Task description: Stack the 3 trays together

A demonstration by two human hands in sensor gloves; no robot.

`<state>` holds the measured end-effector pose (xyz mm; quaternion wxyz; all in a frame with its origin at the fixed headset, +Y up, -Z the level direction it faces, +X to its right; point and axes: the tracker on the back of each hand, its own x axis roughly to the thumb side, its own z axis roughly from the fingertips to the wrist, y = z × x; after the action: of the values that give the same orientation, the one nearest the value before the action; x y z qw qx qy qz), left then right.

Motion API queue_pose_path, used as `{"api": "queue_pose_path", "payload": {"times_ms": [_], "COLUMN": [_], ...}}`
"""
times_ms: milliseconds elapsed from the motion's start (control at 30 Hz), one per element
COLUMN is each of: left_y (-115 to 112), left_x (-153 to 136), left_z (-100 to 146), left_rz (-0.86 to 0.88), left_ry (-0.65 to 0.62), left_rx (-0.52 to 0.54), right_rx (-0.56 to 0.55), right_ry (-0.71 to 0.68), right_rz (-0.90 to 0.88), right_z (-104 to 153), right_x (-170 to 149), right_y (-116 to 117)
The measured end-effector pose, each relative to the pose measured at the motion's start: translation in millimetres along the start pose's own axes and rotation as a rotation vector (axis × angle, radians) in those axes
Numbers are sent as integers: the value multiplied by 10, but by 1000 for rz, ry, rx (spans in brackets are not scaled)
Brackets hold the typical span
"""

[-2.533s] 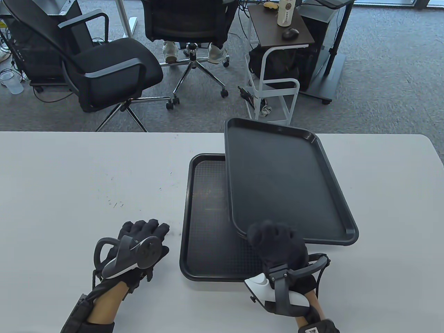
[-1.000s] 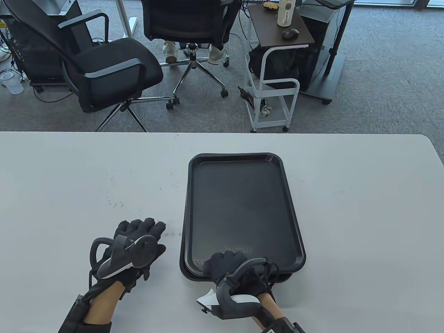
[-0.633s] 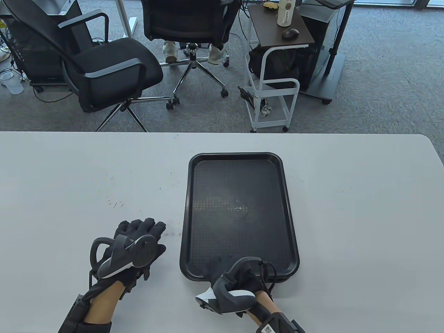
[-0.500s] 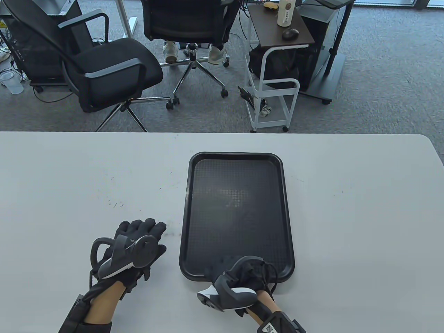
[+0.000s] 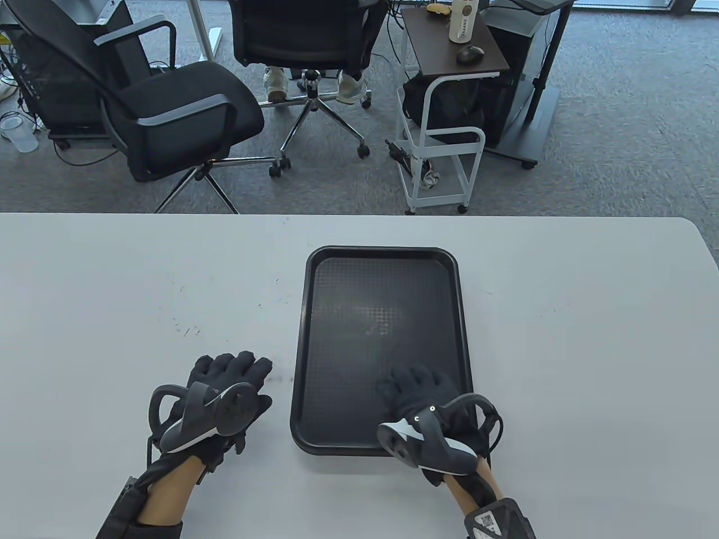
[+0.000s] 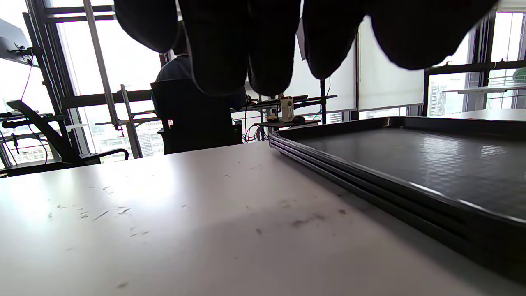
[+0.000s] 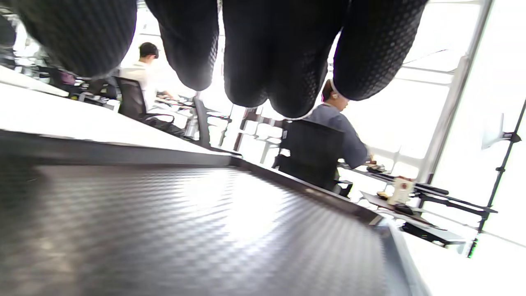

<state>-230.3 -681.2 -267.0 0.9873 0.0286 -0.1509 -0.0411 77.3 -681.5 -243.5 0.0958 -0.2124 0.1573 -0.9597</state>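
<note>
The black trays (image 5: 382,314) lie nested in one aligned stack at the table's middle. In the left wrist view the stack (image 6: 394,181) shows three layered rims. My right hand (image 5: 418,387) is over the near right corner of the top tray, fingers loosely open above its textured floor (image 7: 164,230), holding nothing. My left hand (image 5: 230,370) rests palm down on the table just left of the stack, apart from it, holding nothing; its fingers (image 6: 234,45) hang above the tabletop.
The white table (image 5: 112,292) carries small dark specks (image 5: 185,328) left of the trays. Beyond the far edge stand office chairs (image 5: 168,112) and a white cart (image 5: 444,140) on carpet.
My right hand carried the upper trays left and lowered them onto the bottom tray, let go of the near edge, then moved up over the tray's near right corner. My left hand stayed put.
</note>
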Motion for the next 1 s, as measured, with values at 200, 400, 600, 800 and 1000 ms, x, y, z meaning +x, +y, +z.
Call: {"api": "queue_pose_path", "payload": {"times_ms": [200, 400, 600, 800, 1000], "left_y": [37, 39, 39, 41, 42], "left_x": [34, 48, 65, 62, 54], "left_z": [33, 41, 44, 45, 51], "left_rz": [-7, -8, -14, -14, -10], "left_ry": [-19, -23, -32, -29, -27], "left_rx": [69, 67, 65, 68, 75], "right_rx": [-9, -38, -28, -7, 19], "right_ry": [138, 246, 336, 381, 413], "right_rz": [9, 85, 124, 129, 139], "right_z": [82, 182, 270, 306, 329], "right_x": [-367, -700, -957, -1064, -1145], "right_y": [-61, -67, -11, 38, 105]}}
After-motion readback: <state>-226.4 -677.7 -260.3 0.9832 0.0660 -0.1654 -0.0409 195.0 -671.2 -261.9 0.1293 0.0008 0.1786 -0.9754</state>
